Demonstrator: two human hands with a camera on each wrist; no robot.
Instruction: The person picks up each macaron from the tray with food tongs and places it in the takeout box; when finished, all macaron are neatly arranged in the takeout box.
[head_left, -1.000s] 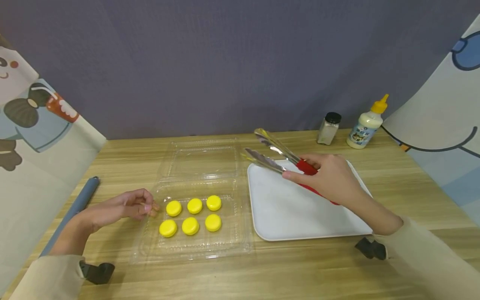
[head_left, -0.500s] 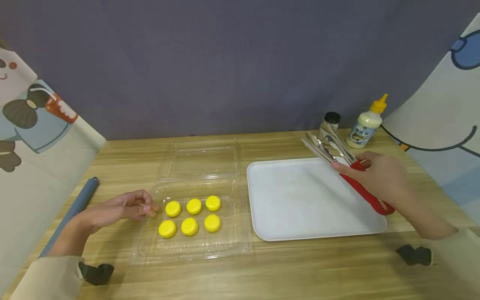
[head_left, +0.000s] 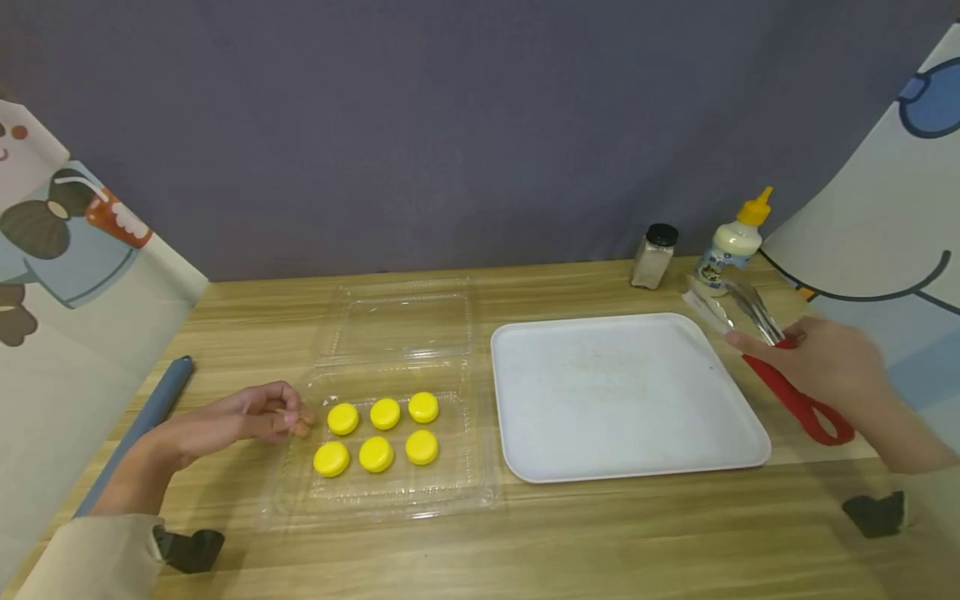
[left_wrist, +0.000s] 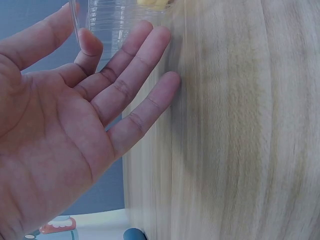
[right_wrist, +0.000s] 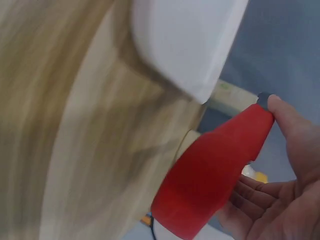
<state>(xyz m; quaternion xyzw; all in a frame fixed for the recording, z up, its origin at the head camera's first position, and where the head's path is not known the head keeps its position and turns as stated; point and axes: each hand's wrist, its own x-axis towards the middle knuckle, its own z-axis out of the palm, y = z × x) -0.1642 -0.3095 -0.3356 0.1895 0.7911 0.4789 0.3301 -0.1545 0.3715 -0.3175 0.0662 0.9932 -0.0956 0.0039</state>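
A clear plastic clamshell container [head_left: 390,498] lies open, its lid [head_left: 408,325] folded back towards the wall. In its base several round yellow macaron-like pieces [head_left: 377,454] sit in two rows. My left hand [head_left: 225,419] pinches the container's left rim between thumb and index finger; the left wrist view has the other fingers [left_wrist: 135,75] extended. Off the white tray's right side, my right hand [head_left: 832,362] grips metal tongs with red handles [head_left: 783,392]. Nothing is between the tongs' spread tips, which overlap the lower part of a squeeze bottle [head_left: 731,246]. The red handle [right_wrist: 215,165] fills much of the right wrist view.
The white tray [head_left: 630,400] lies right of the container, with faint smudges on it. A black-capped jar [head_left: 655,256] stands behind it, beside the yellow-tipped squeeze bottle. A grey-blue rod [head_left: 153,408] lies at the left, partly behind the left forearm. A dark wall rises at the back.
My right hand has carried the tongs rightwards from over the tray to beyond its right side. My left hand has stayed at the container's rim, and the yellow pieces keep their places.
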